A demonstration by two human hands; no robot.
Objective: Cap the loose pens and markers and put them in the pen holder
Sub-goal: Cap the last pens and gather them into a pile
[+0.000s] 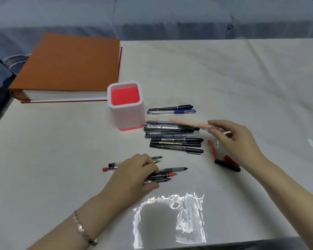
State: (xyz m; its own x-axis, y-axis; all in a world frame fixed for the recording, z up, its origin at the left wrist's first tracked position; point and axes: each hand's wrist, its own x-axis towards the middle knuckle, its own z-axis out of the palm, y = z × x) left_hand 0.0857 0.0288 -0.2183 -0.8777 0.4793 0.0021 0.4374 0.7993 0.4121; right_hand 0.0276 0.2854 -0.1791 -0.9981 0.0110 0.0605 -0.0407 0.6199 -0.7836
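Table (224,78): covered with a pale cloth, and it bears all items.

Orange-covered album (67,64): lies flat at the far left corner.

Pen holder (128,116): white walls, red interior and base. It stands upright just in front of the album's near right corner.

Pile of dark pens (173,139): lies in a row just right of the holder. Two more capped pens (171,109), one black and one blue, lie behind it.

Left hand (134,174): fingers and thumb are curled around a cluster of uncapped pens (172,173) on the table, tips pointing right.

Right hand (237,138): pinches a peach-coloured pen (188,123) between the fingertips, above the pile. The pen is blurred.

Loose caps: a black cap (227,165) and a red cap (230,159) lie touching below the right hand. Another red piece (212,147) lies near them.

Left wrist: wears a bracelet (81,230).
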